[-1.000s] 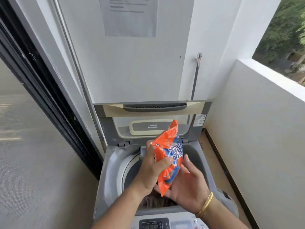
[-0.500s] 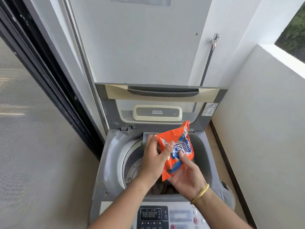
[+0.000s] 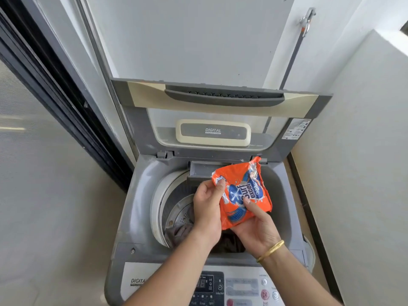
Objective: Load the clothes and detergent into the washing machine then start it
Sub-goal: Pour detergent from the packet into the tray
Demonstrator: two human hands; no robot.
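Note:
A grey top-loading washing machine (image 3: 136,208) stands below me with its lid (image 3: 220,102) raised against the wall. Dark clothes (image 3: 178,234) lie in the drum. Over the drum I hold an orange and blue detergent packet (image 3: 239,193) in both hands. My left hand (image 3: 206,208) pinches its upper left corner with thumb and fingers. My right hand (image 3: 254,226) cups the packet from below, thumb pressed on its front. The packet's top right corner looks torn and crumpled. The control panel (image 3: 231,288) with display and buttons sits at the near edge.
A dark-framed sliding door (image 3: 55,89) runs along the left. A white balcony wall (image 3: 364,151) closes the right side. A tap with a grey hose (image 3: 305,21) hangs on the back wall behind the lid.
My view has tilted down, so the control panel shows more. Both hands with the packet have moved lower and closer to the drum, and the packet has turned to show its front.

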